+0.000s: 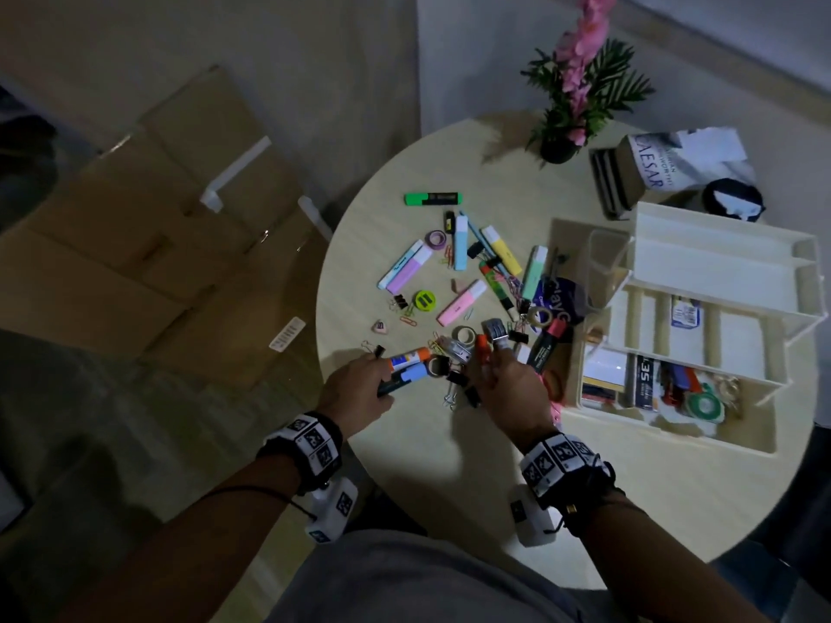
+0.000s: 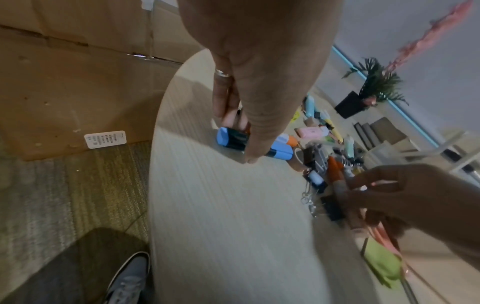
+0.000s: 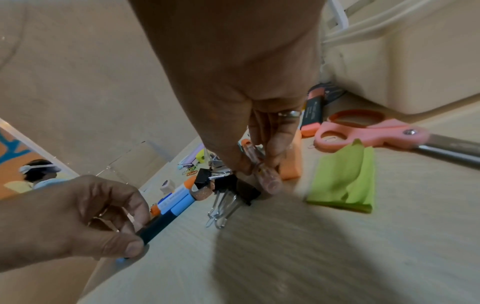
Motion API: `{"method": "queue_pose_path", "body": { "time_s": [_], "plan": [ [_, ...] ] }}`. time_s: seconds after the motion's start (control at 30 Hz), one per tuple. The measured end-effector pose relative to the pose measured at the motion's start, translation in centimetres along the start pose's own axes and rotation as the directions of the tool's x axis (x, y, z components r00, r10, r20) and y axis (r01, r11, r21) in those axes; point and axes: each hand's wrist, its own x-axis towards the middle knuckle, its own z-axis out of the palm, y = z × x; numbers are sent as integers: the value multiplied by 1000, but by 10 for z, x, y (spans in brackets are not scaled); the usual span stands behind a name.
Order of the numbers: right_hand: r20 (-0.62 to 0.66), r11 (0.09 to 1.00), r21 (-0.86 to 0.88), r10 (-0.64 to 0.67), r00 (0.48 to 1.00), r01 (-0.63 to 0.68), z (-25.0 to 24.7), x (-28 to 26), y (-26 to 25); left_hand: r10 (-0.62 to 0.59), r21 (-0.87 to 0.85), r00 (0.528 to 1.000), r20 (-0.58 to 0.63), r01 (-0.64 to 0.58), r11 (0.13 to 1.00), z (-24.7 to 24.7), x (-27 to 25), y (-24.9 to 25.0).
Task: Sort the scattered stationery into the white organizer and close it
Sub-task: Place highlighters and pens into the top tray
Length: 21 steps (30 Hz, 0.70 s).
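My left hand grips a dark marker with a blue cap and an orange-capped glue stick lying side by side at the table's near left; the marker also shows under that hand. My right hand pinches a clear tube with an orange cap over a heap of black binder clips. The white tiered organizer stands open at the right, its lower tray partly filled. Highlighters, tape rolls and clips lie scattered mid-table.
Pink scissors, green sticky notes and an orange block lie by the organizer's wall. A potted flower and a book stand at the far edge. Cardboard boxes sit on the floor left of the round table.
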Motion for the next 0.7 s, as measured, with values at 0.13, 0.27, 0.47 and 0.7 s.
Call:
{"method": "queue_pose_path", "body": {
  "time_s": [0.13, 0.27, 0.47, 0.7],
  "plan": [
    [-42, 1000, 12, 25, 999, -25, -3, -9, -1, 68, 36, 997, 32, -69, 997, -5, 10, -4],
    [-16, 996, 77, 49, 999, -48, -18, -20, 0, 118, -95, 988, 94, -109, 989, -18, 14, -13],
    [-84, 975, 208, -65, 994, 81, -49, -34, 2, 245, -350, 966, 82, -203, 914, -48, 22, -5],
    [-247, 974, 105, -172, 954, 202, -107, -47, 26, 369, -434, 928, -46, -351, 829, -88, 47, 83]
  ]
}}
